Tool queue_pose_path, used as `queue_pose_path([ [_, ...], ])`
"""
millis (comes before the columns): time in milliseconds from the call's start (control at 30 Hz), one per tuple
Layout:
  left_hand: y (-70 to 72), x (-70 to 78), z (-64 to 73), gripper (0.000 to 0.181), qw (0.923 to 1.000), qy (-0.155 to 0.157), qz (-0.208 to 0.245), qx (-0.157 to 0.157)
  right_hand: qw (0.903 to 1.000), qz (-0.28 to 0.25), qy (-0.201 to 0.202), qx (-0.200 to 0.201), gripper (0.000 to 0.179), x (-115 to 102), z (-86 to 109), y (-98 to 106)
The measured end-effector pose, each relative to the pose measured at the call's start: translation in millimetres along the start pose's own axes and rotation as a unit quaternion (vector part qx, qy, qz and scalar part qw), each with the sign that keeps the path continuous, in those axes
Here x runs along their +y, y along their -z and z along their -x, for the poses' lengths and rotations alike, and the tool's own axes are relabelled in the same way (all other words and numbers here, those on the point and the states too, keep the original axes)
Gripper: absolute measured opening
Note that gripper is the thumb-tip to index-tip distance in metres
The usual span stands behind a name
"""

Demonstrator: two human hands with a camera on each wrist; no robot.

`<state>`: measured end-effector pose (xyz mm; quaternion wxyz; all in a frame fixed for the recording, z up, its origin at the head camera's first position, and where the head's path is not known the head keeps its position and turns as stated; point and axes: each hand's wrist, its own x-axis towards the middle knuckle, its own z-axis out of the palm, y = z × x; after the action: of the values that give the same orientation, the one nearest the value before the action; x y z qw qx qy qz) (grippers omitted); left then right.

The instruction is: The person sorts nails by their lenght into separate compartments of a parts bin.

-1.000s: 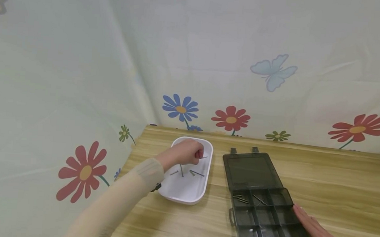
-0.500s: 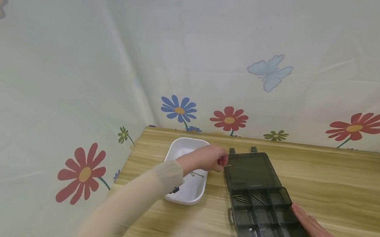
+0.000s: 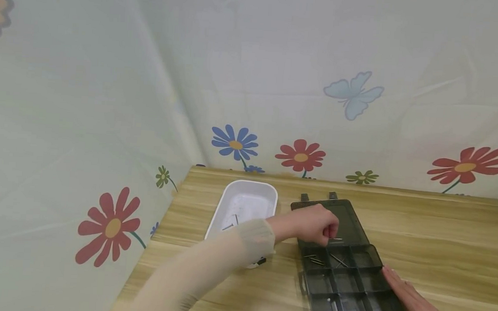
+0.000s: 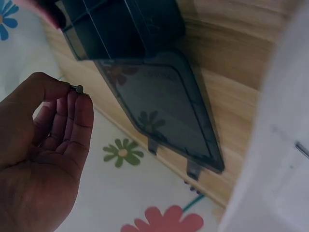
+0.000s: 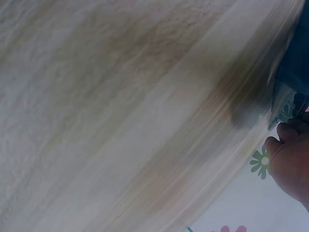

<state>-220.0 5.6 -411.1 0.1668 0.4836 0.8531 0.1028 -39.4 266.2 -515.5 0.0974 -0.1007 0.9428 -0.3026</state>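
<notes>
a white tray sits toward the left of the wooden tabletop, with a few small nails lying loose on its floor. just right of the tray lies a dark translucent organizer box, opened flat: its lid rests on the tabletop on the far side, the divided half nearer the person. the left hand has its sleeve stretched across the near end of the tray and hovers over the seam where the lid meets the compartments. it pinches a single nail between thumb and fingertips; the nail pokes out to the right of the fingers, above the far row of compartments. the left wrist view shows the nail head caught at the tips of the curled fingers, with the box lid beyond. two far compartments already hold thin nails. at the right, the right hand lies flat with fingers straight, resting against the near right corner of the box, grasping nothing.
</notes>
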Motion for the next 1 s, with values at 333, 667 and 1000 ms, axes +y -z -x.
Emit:
queue_pose_path([
  [333,-24.1,19.6,-22.2,0.014,0.9999,0.013,-0.005,-0.006,0.9995,-0.001,-0.024,-0.022,0.109,-0.6,-1.7,0.6],
  [667,-36.8,20.3,-25.5,0.014,0.9997,0.013,-0.004,-0.018,0.9997,0.023,0.004,0.007,0.108,1.6,-0.5,0.6],
  [1000,-30.2,18.0,-17.2,0.013,0.9999,0.013,0.003,-0.009,0.9998,0.020,0.007,0.006,0.110,1.2,-1.1,1.6],
])
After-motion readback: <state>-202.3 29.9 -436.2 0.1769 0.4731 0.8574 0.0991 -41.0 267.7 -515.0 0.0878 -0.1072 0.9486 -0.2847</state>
